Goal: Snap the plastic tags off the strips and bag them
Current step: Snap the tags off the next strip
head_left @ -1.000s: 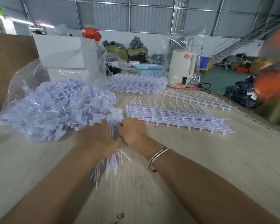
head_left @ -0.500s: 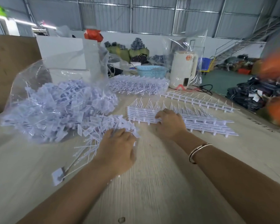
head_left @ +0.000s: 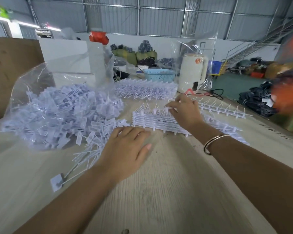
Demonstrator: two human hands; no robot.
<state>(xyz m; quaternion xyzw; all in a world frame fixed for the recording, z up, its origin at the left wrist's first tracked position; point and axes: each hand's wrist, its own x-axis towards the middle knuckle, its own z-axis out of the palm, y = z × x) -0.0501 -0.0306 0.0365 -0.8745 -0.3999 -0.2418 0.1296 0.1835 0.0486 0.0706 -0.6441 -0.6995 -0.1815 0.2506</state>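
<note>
Head view, looking forward and down across a pale wooden worktop (head_left: 159,191). At the far edge stand a cream-coloured kettle-like appliance (head_left: 192,74), a light blue perforated basket (head_left: 159,75) and a white box (head_left: 66,59); a brown board (head_left: 10,65) rises at far left. A further bundle of strips (head_left: 145,90) lies in front of the basket, and a single strip (head_left: 227,108) lies to the right, past the right hand.

The stack of strips (head_left: 152,119) lies mid-worktop, its tags pointing away from the viewer. The right hand (head_left: 184,110), with a bangle (head_left: 213,142) on its wrist, reaches over the far side of this stack; its fingers are curled down onto the upper strip, though motion blur hides whether they actually pinch it. The left hand (head_left: 127,149) lies palm-down with fingers straight and spread, holding nothing, just beside the near left corner of the stack and resting against a heap of loose tags (head_left: 91,139) spilled on the worktop. One tag (head_left: 57,181) lies apart, nearer the viewer.

A clear plastic bag (head_left: 41,85) sits at left, its mouth open toward the loose heap, and is filled with a mound of detached white tags (head_left: 61,108).
</note>
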